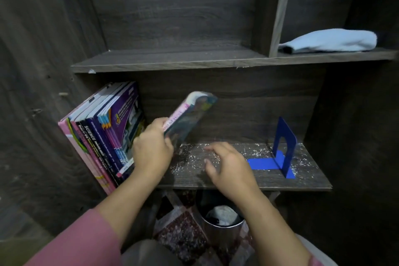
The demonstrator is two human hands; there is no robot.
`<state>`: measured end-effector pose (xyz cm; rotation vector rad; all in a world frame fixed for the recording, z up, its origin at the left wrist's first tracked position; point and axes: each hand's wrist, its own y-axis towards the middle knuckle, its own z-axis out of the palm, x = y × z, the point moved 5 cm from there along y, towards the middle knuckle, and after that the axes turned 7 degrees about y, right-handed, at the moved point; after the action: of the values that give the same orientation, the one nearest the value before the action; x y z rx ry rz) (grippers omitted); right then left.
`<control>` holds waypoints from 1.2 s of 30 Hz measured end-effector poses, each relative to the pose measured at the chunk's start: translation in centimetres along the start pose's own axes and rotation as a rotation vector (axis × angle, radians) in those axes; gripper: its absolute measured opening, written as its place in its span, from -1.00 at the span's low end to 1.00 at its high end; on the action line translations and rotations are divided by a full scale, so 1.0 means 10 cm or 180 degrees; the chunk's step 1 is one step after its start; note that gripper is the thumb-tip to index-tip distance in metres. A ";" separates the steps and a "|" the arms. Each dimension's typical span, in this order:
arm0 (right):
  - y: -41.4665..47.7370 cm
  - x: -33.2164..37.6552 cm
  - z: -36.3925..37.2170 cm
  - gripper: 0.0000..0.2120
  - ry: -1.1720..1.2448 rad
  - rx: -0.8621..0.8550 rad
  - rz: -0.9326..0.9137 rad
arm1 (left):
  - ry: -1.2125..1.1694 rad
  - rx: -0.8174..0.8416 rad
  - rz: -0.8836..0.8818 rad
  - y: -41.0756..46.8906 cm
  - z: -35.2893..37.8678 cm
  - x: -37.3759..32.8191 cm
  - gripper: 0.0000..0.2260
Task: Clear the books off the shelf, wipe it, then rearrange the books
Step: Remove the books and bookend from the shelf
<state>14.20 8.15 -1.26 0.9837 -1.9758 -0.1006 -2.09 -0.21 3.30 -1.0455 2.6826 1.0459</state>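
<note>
A row of several books [103, 134] leans against the left wall on the dark wooden shelf [280, 181]. My left hand [152, 149] grips the lower end of one book [190, 114] with a pink spine, tilted up to the right and lifted apart from the row. Over the shelf's middle, my right hand [226, 164] hovers empty with its fingers loosely spread. White specks of dust cover the shelf surface. On the upper right shelf lies a folded light blue cloth [330, 41].
A blue metal bookend [282, 147] stands at the right of the dusty shelf. Below the shelf a round metal bin [222, 229] with white scraps sits on a patterned floor. Another shelf board [172, 60] runs above.
</note>
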 end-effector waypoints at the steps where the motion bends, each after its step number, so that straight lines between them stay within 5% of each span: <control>1: -0.03 0.06 -0.09 -0.63 -0.0008 -0.0269 -0.0104 | 0.0076 0.0098 0.0207 -0.05 -0.06 -0.11 -0.64; 4: -0.16 0.29 -0.41 -0.33 -0.0192 -0.1115 -0.0353 | 0.0410 0.0482 0.0720 -0.19 -0.20 -0.40 -0.68; 7: -0.31 0.42 -0.71 -0.17 -0.0869 -0.1249 -0.0523 | 0.0932 0.0863 0.1258 -0.41 -0.29 -0.71 -0.64; 11: -0.56 0.36 -1.21 -0.66 -0.1490 -0.0946 -0.0746 | 0.0711 0.0827 0.1796 -0.76 -0.46 -1.10 -0.65; 14: -0.86 0.33 -1.77 -0.82 -0.1380 -0.1088 -0.0605 | -0.0105 0.0513 0.1922 -0.90 -0.74 -1.39 -0.72; 20: -1.55 0.24 -2.75 -0.84 -0.1632 -0.0982 0.0761 | 0.0327 0.0986 0.2316 -1.15 -0.71 -2.00 -0.70; 25: -2.08 0.23 -2.91 -0.80 -0.3105 -0.0342 0.1430 | 0.0309 0.1285 0.3309 -1.72 -0.64 -2.78 -0.68; 36: -3.29 -0.80 -3.15 -0.76 -0.2524 0.0384 0.2824 | 0.0206 0.2013 0.4893 -3.09 -0.20 -4.00 -0.80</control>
<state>59.77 0.31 -1.96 0.0164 -3.0022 0.1538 48.08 4.83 -0.75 1.2721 3.1685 0.0029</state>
